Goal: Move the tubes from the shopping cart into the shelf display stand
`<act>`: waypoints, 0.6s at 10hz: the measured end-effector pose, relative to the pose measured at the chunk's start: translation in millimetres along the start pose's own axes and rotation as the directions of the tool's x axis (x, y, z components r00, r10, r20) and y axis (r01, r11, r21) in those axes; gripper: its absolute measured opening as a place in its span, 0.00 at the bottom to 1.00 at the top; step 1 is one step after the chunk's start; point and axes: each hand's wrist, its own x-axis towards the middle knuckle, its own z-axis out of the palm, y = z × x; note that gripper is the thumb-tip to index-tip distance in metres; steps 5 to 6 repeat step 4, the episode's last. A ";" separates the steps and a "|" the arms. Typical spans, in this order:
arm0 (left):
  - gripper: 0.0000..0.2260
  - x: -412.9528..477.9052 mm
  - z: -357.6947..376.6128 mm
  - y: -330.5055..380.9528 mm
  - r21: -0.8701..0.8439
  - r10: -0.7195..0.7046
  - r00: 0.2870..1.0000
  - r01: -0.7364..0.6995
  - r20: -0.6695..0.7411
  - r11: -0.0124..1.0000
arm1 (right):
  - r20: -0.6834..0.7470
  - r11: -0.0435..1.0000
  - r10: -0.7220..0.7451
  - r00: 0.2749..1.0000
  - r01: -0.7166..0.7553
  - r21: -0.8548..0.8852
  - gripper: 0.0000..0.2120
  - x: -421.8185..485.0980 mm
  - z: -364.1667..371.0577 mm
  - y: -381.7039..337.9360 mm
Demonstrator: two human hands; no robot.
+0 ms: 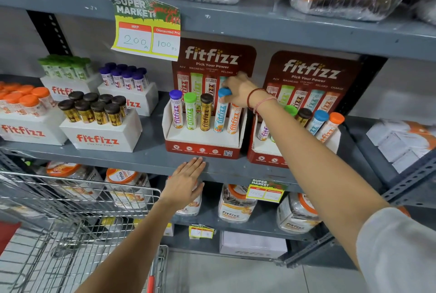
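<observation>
Fingers point(230, 94) of the right hand point(239, 90) are gripping the blue-capped tube point(221, 113) standing in the display stand point(203, 148). Left hand point(184, 181) is resting flat, fingers spread, against the shelf point(141, 158) edge.

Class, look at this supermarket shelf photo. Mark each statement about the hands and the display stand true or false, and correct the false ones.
1. The right hand grips the blue-capped tube by its cap. True.
2. The left hand holds a tube. False: it is open and empty, fingers at the shelf edge.
3. The display stand under the right hand holds five tubes. True.
4. The purple-capped tube stands at the stand's right end. False: it is at the left end.
</observation>
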 end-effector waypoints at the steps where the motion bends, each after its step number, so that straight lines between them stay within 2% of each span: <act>1: 0.26 0.4 1.8 -0.5 0.000 0.003 1.000 -0.003 -0.011 1.000 | 0.033 0.999 -0.018 0.999 0.019 -0.031 0.22 -1.4 11.1 -4.1; 3: 0.27 0.5 -2.8 1.7 -0.009 -0.006 1.000 0.006 0.011 1.000 | -0.009 0.999 -0.003 1.000 0.004 0.043 0.21 -4.5 23.6 -1.3; 4: 0.25 5.6 -16.5 7.2 -0.072 -0.053 0.998 0.055 0.031 0.996 | -0.062 0.997 0.010 0.998 -0.005 0.081 0.23 -16.1 25.5 -1.6; 6: 0.25 5.6 -16.5 7.2 -0.072 -0.053 0.998 0.055 0.031 0.996 | -0.062 0.997 0.010 0.998 -0.005 0.081 0.23 -16.1 25.5 -1.6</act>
